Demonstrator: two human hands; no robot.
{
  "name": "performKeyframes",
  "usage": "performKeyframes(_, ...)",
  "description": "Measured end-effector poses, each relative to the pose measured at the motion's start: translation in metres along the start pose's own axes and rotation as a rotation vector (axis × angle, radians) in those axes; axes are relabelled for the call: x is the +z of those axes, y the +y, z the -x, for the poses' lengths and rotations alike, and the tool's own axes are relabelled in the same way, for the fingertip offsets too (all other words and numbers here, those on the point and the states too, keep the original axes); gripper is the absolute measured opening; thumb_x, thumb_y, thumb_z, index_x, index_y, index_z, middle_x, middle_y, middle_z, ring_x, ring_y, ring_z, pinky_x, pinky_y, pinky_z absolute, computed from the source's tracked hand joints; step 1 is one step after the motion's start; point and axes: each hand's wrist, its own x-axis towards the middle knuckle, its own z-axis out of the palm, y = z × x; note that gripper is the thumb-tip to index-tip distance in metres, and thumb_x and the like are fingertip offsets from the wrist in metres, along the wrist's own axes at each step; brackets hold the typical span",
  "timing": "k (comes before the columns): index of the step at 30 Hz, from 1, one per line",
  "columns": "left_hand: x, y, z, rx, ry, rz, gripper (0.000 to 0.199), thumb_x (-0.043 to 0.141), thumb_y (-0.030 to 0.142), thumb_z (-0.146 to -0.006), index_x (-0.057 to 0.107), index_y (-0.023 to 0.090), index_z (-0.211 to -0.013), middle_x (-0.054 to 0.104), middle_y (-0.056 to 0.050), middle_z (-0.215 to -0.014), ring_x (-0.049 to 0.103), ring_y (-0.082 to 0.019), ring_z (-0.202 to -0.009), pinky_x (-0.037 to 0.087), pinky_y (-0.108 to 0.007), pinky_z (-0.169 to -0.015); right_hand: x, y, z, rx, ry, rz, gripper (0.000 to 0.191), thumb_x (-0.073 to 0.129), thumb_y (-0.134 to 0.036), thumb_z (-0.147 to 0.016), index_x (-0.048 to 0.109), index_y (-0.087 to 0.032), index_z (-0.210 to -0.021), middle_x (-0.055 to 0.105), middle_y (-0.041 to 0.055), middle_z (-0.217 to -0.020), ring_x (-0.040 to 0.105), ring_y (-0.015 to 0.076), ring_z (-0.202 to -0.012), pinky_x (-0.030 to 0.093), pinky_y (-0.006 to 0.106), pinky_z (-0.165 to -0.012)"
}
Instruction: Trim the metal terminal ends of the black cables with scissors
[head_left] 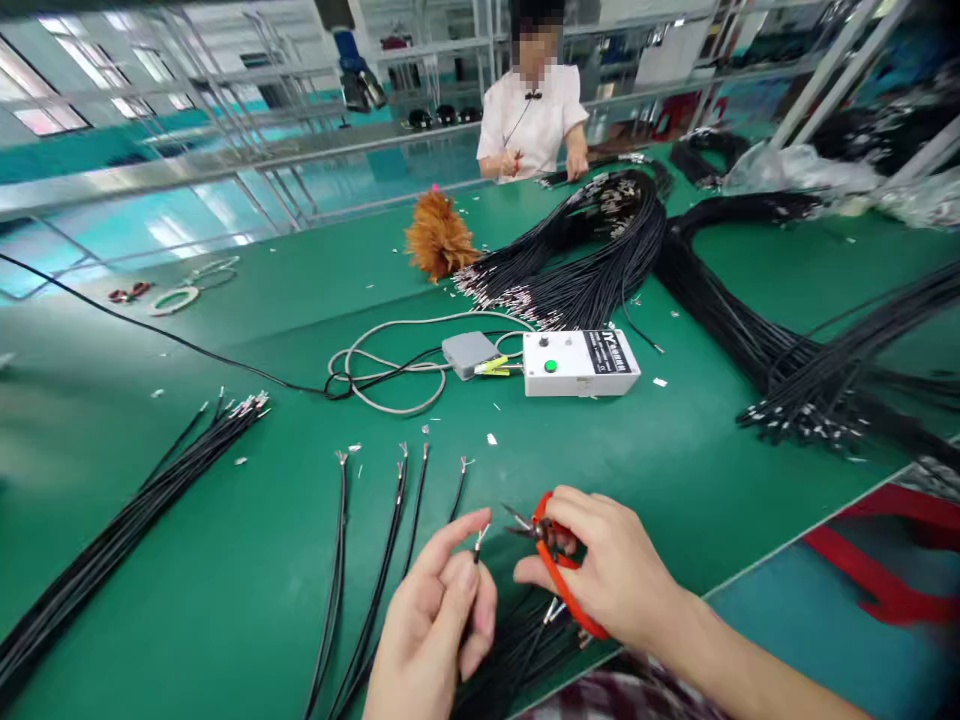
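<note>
Near the front of the green table, my left hand (pixel 439 610) pinches a black cable (pixel 477 555) close to its stripped end, where thin pale wires stick up. Just right of it, my right hand (pixel 607 560) is wrapped round red-handled wire snips (pixel 559 575). The blades point left toward the wire ends, slightly parted and apart from them. Several loose black cables (pixel 390 545) with frayed tips lie left of my left hand. Below both hands, a dark bundle of cables (pixel 517 640) with white ends is partly hidden.
A white box with a green button (pixel 581 365) and a grey block (pixel 471 355) sit mid-table. An orange feather duster (pixel 439 235) stands behind, beside a large cable bundle (pixel 592 240). More cables lie left (pixel 142 520) and right (pixel 750 330). A person (pixel 532 110) works across the table.
</note>
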Motion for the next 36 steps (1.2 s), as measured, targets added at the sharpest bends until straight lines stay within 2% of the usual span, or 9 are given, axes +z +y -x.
performKeyframes(9, -0.002, -0.002, -0.003, -0.029, -0.064, 0.094, 0.043, 0.064, 0.038, -0.084, 0.057, 0.019, -0.122, 0.052, 0.005, -0.056, 0.026, -0.004, -0.043, 0.017, -0.021, -0.044, 0.008, -0.005, -0.002, -0.133, 0.111, 0.113, 0.041, 0.059, -0.058, -0.080, 0.057, -0.020, -0.066, 0.060, -0.0018, -0.064, 0.048, 0.0125, -0.056, 0.023, 0.029, -0.060)
performKeyframes(18, -0.005, -0.008, -0.006, -0.002, -0.120, 0.102, 0.036, 0.058, 0.035, -0.088, 0.057, 0.018, -0.121, 0.051, 0.005, -0.055, 0.026, -0.004, -0.040, 0.015, -0.022, -0.042, 0.005, -0.006, -0.005, -0.263, 0.215, 0.261, 0.042, 0.049, -0.051, -0.090, 0.058, -0.019, -0.065, 0.060, -0.0003, -0.063, 0.049, 0.0136, -0.056, 0.021, 0.031, -0.060)
performKeyframes(28, -0.006, -0.006, -0.009, -0.010, -0.123, 0.110, 0.034, 0.058, 0.033, -0.089, 0.058, 0.018, -0.119, 0.051, 0.005, -0.056, 0.026, -0.003, -0.040, 0.014, -0.023, -0.043, 0.007, 0.000, -0.004, -0.263, 0.154, 0.293, 0.043, 0.048, -0.047, -0.092, 0.059, -0.018, -0.063, 0.060, 0.0007, -0.061, 0.049, 0.0129, -0.055, 0.020, 0.032, -0.060)
performKeyframes(30, -0.007, -0.007, -0.010, -0.012, -0.119, 0.116, 0.035, 0.059, 0.033, -0.088, 0.057, 0.017, -0.119, 0.050, 0.006, -0.055, 0.025, -0.003, -0.040, 0.014, -0.023, -0.043, 0.006, 0.000, -0.005, -0.205, 0.132, 0.209, 0.044, 0.052, -0.050, -0.089, 0.059, -0.018, -0.060, 0.059, 0.0000, -0.058, 0.045, 0.0115, -0.052, 0.021, 0.031, -0.060)
performKeyframes(32, -0.007, -0.008, -0.009, -0.009, -0.119, 0.119, 0.035, 0.059, 0.033, -0.088, 0.057, 0.017, -0.118, 0.049, 0.006, -0.055, 0.025, -0.003, -0.040, 0.014, -0.023, -0.043, 0.006, 0.002, -0.008, -0.075, 0.074, 0.018, 0.047, 0.059, -0.057, -0.082, 0.055, -0.018, -0.055, 0.055, -0.0016, -0.054, 0.040, 0.0105, -0.050, 0.022, 0.030, -0.058)
performKeyframes(34, -0.004, -0.008, -0.008, -0.007, -0.118, 0.115, 0.035, 0.059, 0.034, -0.088, 0.056, 0.017, -0.119, 0.049, 0.006, -0.056, 0.025, -0.003, -0.040, 0.015, -0.023, -0.043, 0.004, 0.006, -0.014, 0.115, -0.039, -0.322, 0.052, 0.062, -0.064, -0.074, 0.051, -0.019, -0.052, 0.048, -0.0033, -0.050, 0.036, 0.0104, -0.047, 0.023, 0.028, -0.055)
performKeyframes(36, -0.002, -0.007, -0.008, -0.002, -0.120, 0.092, 0.036, 0.056, 0.035, -0.089, 0.054, 0.017, -0.120, 0.049, 0.006, -0.057, 0.025, -0.003, -0.041, 0.017, -0.022, -0.043, 0.003, 0.012, -0.022, 0.326, -0.158, -0.770, 0.054, 0.056, -0.071, -0.073, 0.052, -0.019, -0.057, 0.044, -0.0041, -0.050, 0.036, 0.0109, -0.046, 0.025, 0.026, -0.051)
